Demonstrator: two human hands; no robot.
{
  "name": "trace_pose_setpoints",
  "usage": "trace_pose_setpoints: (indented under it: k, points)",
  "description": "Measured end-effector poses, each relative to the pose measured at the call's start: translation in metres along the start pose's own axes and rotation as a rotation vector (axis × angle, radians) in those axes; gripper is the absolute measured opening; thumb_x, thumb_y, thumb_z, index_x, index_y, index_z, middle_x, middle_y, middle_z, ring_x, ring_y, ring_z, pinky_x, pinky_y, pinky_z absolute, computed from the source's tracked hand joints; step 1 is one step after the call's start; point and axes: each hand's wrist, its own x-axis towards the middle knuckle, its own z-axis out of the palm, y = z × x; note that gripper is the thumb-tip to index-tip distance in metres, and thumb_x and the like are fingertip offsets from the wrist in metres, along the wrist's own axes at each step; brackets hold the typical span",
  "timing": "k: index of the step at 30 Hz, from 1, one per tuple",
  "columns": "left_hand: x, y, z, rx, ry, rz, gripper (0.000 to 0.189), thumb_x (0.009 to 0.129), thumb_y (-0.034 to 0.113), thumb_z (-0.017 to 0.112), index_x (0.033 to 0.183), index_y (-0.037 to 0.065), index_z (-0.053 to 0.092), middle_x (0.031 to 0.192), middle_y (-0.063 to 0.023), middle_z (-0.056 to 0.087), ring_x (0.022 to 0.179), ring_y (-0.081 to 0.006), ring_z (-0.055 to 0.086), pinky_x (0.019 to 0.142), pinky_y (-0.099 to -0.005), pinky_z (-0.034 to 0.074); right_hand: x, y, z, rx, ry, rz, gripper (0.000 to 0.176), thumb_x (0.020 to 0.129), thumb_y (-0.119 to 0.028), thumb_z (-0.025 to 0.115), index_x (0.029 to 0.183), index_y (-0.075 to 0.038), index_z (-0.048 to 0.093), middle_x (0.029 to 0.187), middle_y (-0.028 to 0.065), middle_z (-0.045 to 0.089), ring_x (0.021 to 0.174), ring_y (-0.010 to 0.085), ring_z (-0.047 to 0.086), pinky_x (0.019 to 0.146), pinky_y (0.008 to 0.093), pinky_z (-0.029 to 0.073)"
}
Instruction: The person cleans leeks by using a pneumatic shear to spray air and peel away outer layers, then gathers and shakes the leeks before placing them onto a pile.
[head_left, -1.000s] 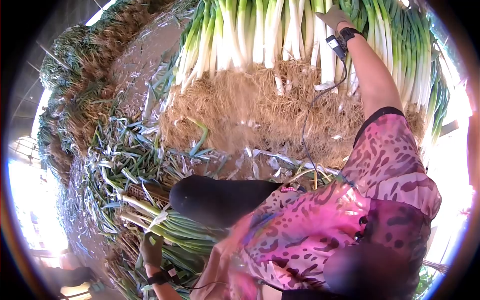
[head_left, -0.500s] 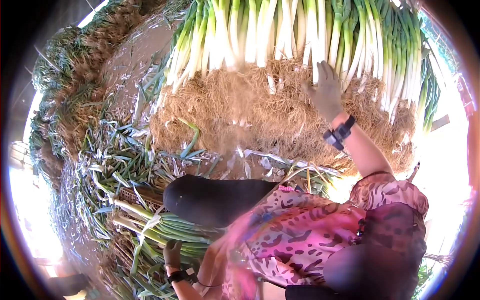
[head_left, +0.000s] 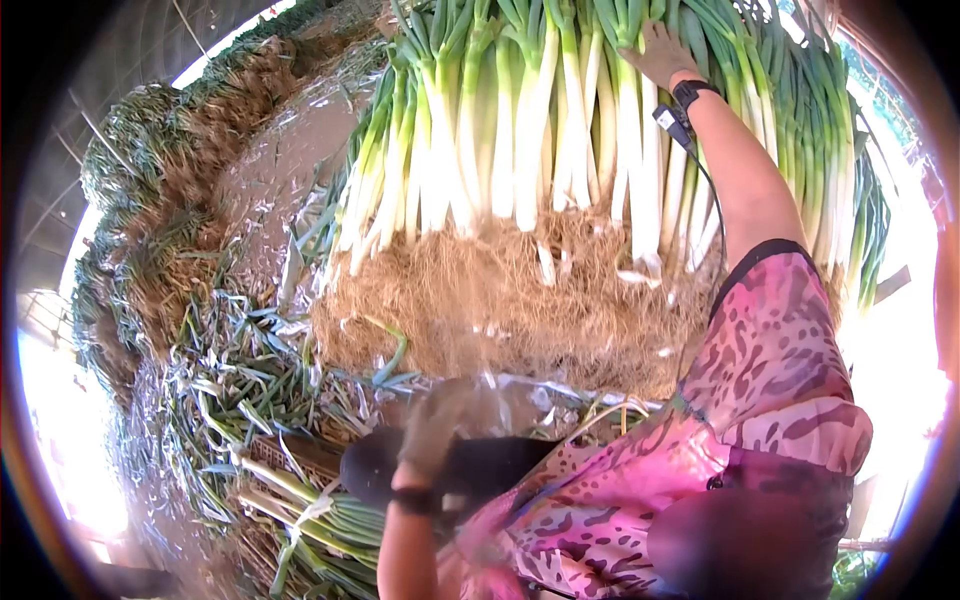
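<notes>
A broad stack of long green onions (head_left: 510, 140) lies at the top of the head view, with white stems and a thick fringe of brown roots (head_left: 420, 290) toward me. My right hand (head_left: 665, 55), gloved, rests on the upper stems where they turn green. Its fingers and thumb are spread apart. Low in the view, my left hand (head_left: 430, 425) is above my dark-clad knee (head_left: 370, 465), smeared by motion, so its fingers do not show clearly. Below it lies a tied bundle of green onions (head_left: 345, 525).
Loose leaves and trimmings (head_left: 250, 375) litter the ground on the left. Part of a brown crate (head_left: 300, 455) shows beside the bundle. Further heaps of rooted onions (head_left: 150, 210) line the far left. A cable runs from the device (head_left: 672, 122) on my right wrist.
My right hand has moved up from the root ends to the upper stems. My left hand has risen from beside the tied bundle to above my knee. The view has tilted upward.
</notes>
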Motion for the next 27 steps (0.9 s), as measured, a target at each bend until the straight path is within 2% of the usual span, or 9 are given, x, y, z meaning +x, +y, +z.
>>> trace_pose_setpoints:
  k: [1,4,6,10,15,18,22,25,27]
  points:
    - [0.026,0.004,0.018,-0.094,-0.160,-0.066,0.040,0.102,0.028,0.055,0.131,0.001,0.060,0.116,-0.0092,0.068,0.104,-0.0188,0.063,0.091,-0.0313,0.051,0.007,-0.005,0.009,-0.008,-0.049,0.015,0.081,0.098,-0.058,0.045,0.154,-0.002,0.025,0.155,0.0195,0.037,0.140,0.0339,0.042,0.112,0.0479,0.037]
    - [0.113,-0.044,0.064,-0.504,-0.342,-0.244,0.048,0.103,0.040,0.053,0.132,0.002,0.059,0.124,-0.0092,0.065,0.111,-0.0220,0.062,0.094,-0.0343,0.051,0.025,-0.013,0.024,0.048,-0.190,-0.016,0.080,0.101,-0.055,0.041,0.156,-0.003,0.017,0.154,0.0247,0.035,0.137,0.0377,0.045,0.110,0.0508,0.037]
    - [0.146,-0.042,0.089,-0.571,-0.369,-0.252,0.046,0.101,0.040,0.054,0.130,0.003,0.059,0.121,-0.0087,0.065,0.108,-0.0219,0.062,0.092,-0.0345,0.051,0.029,-0.014,0.027,0.089,-0.227,-0.045,0.079,0.101,-0.055,0.040,0.156,-0.002,0.017,0.153,0.0271,0.035,0.134,0.0403,0.048,0.109,0.0514,0.038]
    - [0.179,-0.025,0.124,-0.293,-0.211,-0.046,0.044,0.099,0.039,0.057,0.126,0.005,0.060,0.114,-0.0076,0.064,0.102,-0.0216,0.062,0.088,-0.0350,0.050,0.037,-0.017,0.041,0.104,-0.231,-0.039,0.080,0.102,-0.052,0.041,0.155,0.002,0.014,0.152,0.0301,0.035,0.126,0.0452,0.054,0.103,0.0521,0.046]
    - [0.184,-0.025,0.127,0.064,-0.037,0.141,0.041,0.095,0.039,0.060,0.120,0.007,0.061,0.107,-0.0062,0.064,0.095,-0.0213,0.062,0.083,-0.0356,0.049,0.052,-0.010,0.058,0.152,-0.261,-0.107,0.079,0.102,-0.051,0.042,0.153,0.004,0.016,0.148,0.0382,0.033,0.124,0.0496,0.054,0.103,0.0507,0.047]
    - [0.171,-0.020,0.129,0.224,-0.032,0.231,0.039,0.093,0.039,0.062,0.117,0.008,0.062,0.102,-0.0053,0.063,0.091,-0.0211,0.061,0.079,-0.0360,0.048,0.065,-0.009,0.070,0.110,-0.254,-0.143,0.082,0.101,-0.053,0.044,0.149,0.011,0.022,0.139,0.0394,0.045,0.116,0.0479,0.059,0.100,0.0474,0.049]
    - [0.170,-0.001,0.126,0.585,-0.115,0.411,0.037,0.090,0.039,0.064,0.113,0.009,0.063,0.096,-0.0042,0.063,0.086,-0.0209,0.061,0.075,-0.0364,0.047,0.108,-0.009,0.053,0.070,-0.524,-0.280,0.079,0.101,-0.051,0.043,0.144,0.014,0.029,0.131,0.0379,0.052,0.107,0.0480,0.062,0.094,0.0477,0.051]
    - [0.172,0.023,0.103,1.136,-0.072,0.560,0.031,0.090,0.030,0.061,0.114,0.010,0.064,0.107,-0.0088,0.063,0.098,-0.0251,0.061,0.090,-0.0443,0.046,0.126,-0.004,0.062,-0.204,-0.526,-0.507,0.065,0.104,-0.042,0.040,0.146,0.008,0.033,0.124,0.0357,0.058,0.107,0.0424,0.065,0.093,0.0472,0.051]
    - [0.176,0.037,0.088,1.246,-0.178,0.478,0.044,0.086,0.032,0.063,0.124,0.009,0.059,0.121,-0.0117,0.058,0.108,-0.0262,0.058,0.094,-0.0439,0.044,0.132,-0.005,0.079,-0.338,-0.481,-0.611,0.058,0.105,-0.037,0.038,0.146,0.004,0.036,0.123,0.0344,0.060,0.107,0.0396,0.065,0.093,0.0468,0.051]
